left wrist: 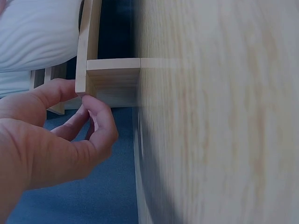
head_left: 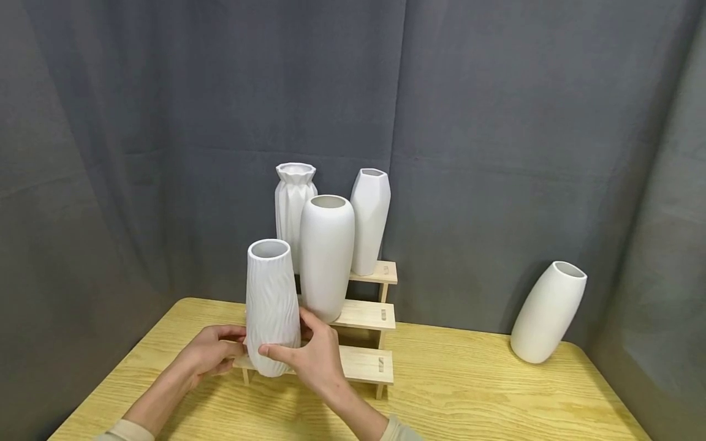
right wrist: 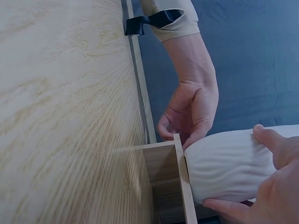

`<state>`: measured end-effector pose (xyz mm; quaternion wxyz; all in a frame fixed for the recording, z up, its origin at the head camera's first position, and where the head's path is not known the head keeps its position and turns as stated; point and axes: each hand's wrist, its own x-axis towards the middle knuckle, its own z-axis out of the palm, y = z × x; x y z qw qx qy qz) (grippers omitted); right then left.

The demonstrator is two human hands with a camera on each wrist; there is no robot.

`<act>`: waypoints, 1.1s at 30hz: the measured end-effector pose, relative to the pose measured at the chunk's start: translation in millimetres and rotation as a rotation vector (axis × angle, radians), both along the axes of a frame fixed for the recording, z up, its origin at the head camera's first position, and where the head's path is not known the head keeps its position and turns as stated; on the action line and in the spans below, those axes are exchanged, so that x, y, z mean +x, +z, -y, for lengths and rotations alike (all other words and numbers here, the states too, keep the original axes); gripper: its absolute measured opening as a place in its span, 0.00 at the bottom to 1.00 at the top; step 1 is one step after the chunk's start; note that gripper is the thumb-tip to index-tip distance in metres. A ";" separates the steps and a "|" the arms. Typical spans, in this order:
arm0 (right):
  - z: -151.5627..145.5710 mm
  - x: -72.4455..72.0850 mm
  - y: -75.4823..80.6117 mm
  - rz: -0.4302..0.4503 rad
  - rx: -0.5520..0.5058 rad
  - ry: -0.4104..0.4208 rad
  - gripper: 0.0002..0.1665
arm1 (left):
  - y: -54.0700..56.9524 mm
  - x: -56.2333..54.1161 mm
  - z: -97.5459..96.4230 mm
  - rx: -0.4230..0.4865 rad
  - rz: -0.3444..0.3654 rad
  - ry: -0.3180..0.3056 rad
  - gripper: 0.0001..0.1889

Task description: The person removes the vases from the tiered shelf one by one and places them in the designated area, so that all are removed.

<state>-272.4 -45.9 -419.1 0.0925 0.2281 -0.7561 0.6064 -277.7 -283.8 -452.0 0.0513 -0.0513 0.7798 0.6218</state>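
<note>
A white vase with a wavy ribbed surface stands at the left of the lowest step of a wooden stepped stand. My right hand grips this vase low down, thumb on the front and fingers round its right side, also seen in the right wrist view on the ribbed vase. At the left end of the lowest step, my left hand pinches the board. In the left wrist view, the thumb and curled fingers of the left hand meet at the board's end.
A smooth tall vase stands on the middle step. On the top step are a pleated vase and a faceted vase. Another smooth vase stands on the wooden table at the right. Grey curtains hang behind.
</note>
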 end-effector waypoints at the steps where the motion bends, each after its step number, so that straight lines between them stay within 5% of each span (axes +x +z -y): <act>1: -0.1 0.2 0.4 0.001 -0.001 0.001 0.42 | -0.1 0.0 -0.1 -0.002 0.001 0.003 0.26; 17: -10.8 7.6 21.1 0.049 -0.024 0.015 0.44 | 1.3 0.6 0.1 -0.021 0.009 -0.001 0.27; 33: -24.5 16.3 42.9 0.009 -0.021 0.031 0.45 | 2.9 2.0 0.4 -0.019 0.020 0.005 0.26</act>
